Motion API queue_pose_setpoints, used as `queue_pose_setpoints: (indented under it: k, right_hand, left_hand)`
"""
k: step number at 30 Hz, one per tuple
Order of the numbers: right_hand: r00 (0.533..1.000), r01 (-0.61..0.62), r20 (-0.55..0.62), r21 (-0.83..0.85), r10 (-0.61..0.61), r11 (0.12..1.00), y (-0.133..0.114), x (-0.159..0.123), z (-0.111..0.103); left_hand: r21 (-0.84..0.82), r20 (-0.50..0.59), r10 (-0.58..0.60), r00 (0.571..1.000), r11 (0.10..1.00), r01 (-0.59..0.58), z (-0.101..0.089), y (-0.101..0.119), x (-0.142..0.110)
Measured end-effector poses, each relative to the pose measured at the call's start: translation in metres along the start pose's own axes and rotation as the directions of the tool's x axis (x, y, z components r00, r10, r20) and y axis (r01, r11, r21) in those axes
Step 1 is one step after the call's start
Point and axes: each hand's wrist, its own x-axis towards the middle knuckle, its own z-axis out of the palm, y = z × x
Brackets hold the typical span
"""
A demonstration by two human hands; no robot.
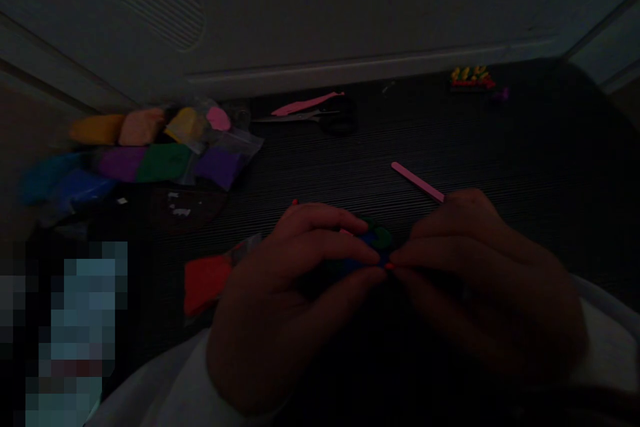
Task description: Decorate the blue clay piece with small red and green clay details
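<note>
Head view: one blue-and-green piece (383, 237) sits between two hands. The left grip (285, 273) pinches it between thumb and fingers; the right grip (465, 267) meets its end at one small red bit (389, 266), though whether it grasps or merely presses, I cannot tell. One red packet (205, 280) lies just left of the left grip, and nine coloured packets (164, 161) cluster farther left and beyond. One pink stick (417, 181) lies just beyond the right grip. Well beyond both are one pair of scissors (340, 121), one pink strip (305, 104) and, farther right, one yellow-and-red model (470, 77). Black, finely ridged worktop (540, 147) meets a pale panel (380, 7) in dim light.
</note>
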Motion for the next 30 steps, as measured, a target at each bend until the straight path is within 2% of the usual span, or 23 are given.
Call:
queue_pose_setpoints:
  k: [15,30]
  right_hand:
    - [0.999,0.004,0.042,-0.008,-0.004,1.000,0.0002,-0.0003,-0.0027]
    - [1.000,0.003,0.017,-0.011,-0.003,1.000,0.0013,0.0008,-0.0023]
  left_hand:
    - [-0.002,0.023,0.034,0.999,0.999,-0.034,-0.0010,0.0007,-0.0012]
    - [-0.003,0.000,0.032,0.999,0.999,-0.032,-0.0011,0.0018,-0.0026]
